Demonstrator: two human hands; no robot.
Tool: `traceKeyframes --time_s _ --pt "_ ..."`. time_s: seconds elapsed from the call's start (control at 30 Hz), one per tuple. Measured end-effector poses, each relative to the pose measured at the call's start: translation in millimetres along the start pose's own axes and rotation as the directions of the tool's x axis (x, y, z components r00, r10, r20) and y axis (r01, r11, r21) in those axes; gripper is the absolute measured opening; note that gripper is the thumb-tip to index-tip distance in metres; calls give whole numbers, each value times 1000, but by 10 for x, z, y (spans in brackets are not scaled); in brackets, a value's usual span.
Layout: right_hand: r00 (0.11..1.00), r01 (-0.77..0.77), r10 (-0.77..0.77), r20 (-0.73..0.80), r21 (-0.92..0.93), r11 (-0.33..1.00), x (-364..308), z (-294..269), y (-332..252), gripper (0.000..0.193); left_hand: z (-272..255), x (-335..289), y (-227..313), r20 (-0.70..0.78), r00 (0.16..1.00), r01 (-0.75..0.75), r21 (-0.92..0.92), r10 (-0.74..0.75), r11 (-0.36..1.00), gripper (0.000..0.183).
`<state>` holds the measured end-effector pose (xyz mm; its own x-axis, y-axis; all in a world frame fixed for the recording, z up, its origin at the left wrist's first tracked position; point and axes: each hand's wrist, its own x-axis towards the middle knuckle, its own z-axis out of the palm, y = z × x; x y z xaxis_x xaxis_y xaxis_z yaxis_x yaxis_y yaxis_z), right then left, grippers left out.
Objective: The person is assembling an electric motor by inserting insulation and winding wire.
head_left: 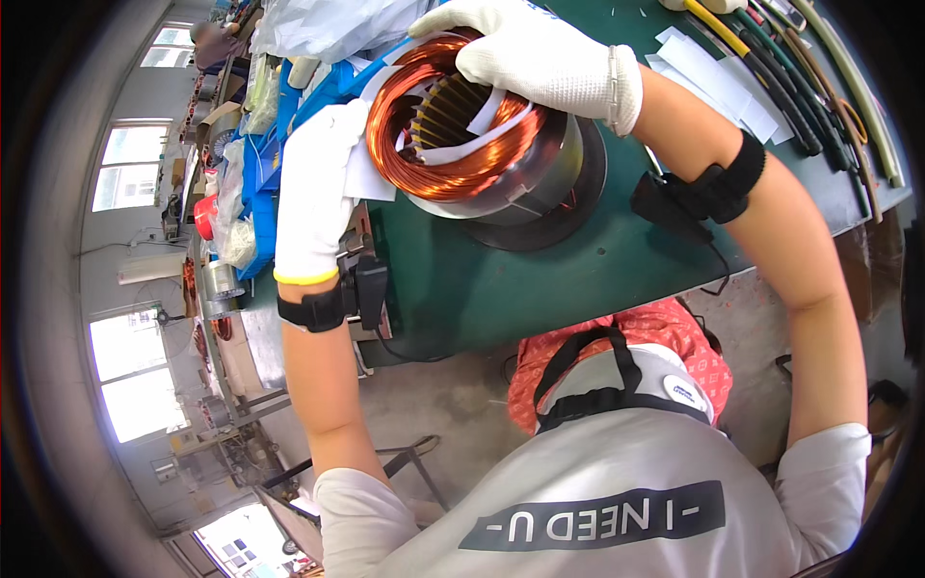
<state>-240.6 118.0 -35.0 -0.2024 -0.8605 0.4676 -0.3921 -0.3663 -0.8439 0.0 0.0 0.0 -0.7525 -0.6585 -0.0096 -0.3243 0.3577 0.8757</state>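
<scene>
A green-topped bench [462,308] spreads beneath everything, its near edge running from the lower left up to the near right corner. On it, well back from that edge, stands a metal stator [549,178], its wound end up, with a dark round base [525,236] under it. Long tubes [790,82] in black, yellow, green and pale tones lie along the right edge, a few ends reaching the near right corner. Toward the left edge are blue bins [260,207]; a clear plastic bag [323,29] lies farther back on that side. The thick ring of copper winding [453,178] crowns the stator.

The right hand [540,63], in a white glove, lies over the far side of the winding, thumb and fingers parted; I cannot tell how firmly it grips. The left hand [323,164], gloved alike, is just beside the winding, toward the left edge; its fingertips are hard to make out, so its grip cannot be told. White sheets [718,87] lie beside the tubes. Smallest are the white strips [487,116] lining the winding's inner opening.
</scene>
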Motion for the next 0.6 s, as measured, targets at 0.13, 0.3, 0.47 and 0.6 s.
traceKeyframes --time_s 0.13,0.3,0.47,0.6 --pt "999 41 -40 12 -82 996 -12 10 -16 48 105 -49 94 -173 985 -64 -224 25 973 20" --pt "997 62 -64 44 50 997 36 -17 18 49 -5 -25 113 -77 996 32 -222 -51 975 20" --pt "997 60 -62 55 43 997 21 -8 2 49 -32 -49 -71 -78 996 8 -318 -34 948 21" --pt "997 52 -54 47 45 998 10 -2 0 48 -54 -31 -198 -54 995 58 -397 -86 916 28"
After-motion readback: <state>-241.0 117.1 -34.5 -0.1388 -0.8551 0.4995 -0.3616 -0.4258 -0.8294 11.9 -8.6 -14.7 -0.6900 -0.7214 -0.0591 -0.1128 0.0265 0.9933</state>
